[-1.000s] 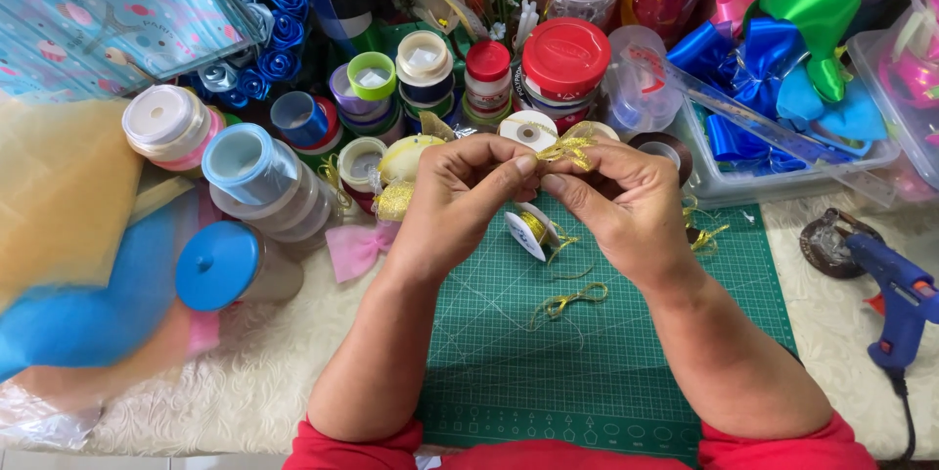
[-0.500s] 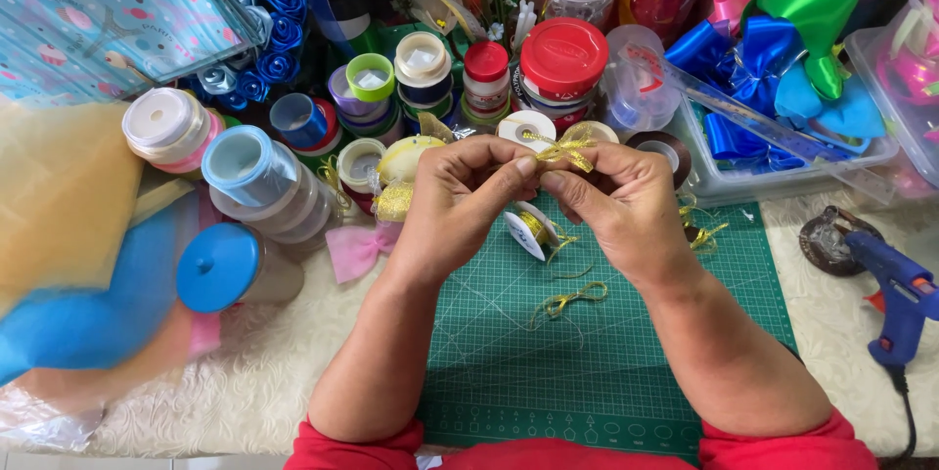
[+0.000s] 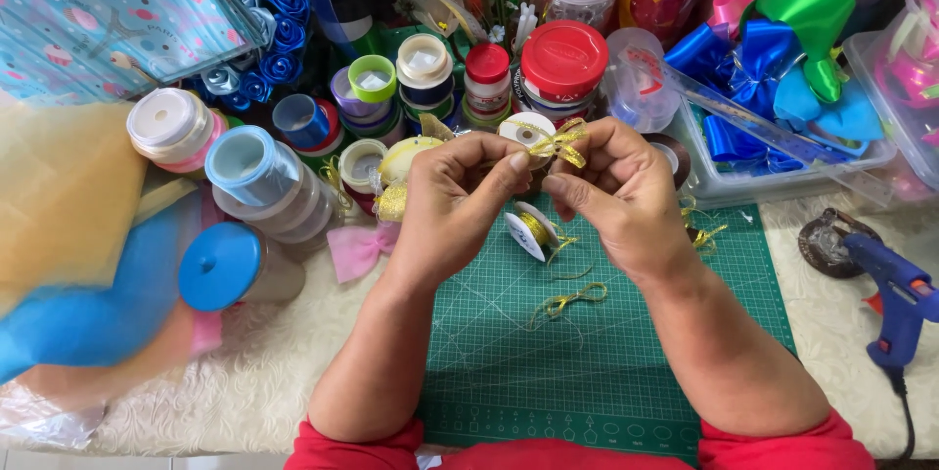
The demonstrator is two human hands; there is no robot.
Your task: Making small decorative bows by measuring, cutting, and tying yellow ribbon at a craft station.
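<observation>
Both my hands are raised together above a green cutting mat (image 3: pixel 626 372). My left hand (image 3: pixel 455 201) and my right hand (image 3: pixel 616 191) pinch a small gold ribbon bow (image 3: pixel 559 142) between their fingertips. Under the hands a small spool of gold ribbon (image 3: pixel 528 232) stands on the mat, its loose end trailing. A cut loop of gold ribbon (image 3: pixel 567 302) lies on the mat below it.
Many ribbon spools and jars crowd the back, among them a red-lidded jar (image 3: pixel 563 64) and a blue-lidded jar (image 3: pixel 230 265). A pink bow (image 3: pixel 357 250) lies left of the mat. A clear tray of blue and green bows (image 3: pixel 782 89) sits right; a blue glue gun (image 3: pixel 895 304) far right.
My hands have stayed in place, with only slight finger movement on the gold bow.
</observation>
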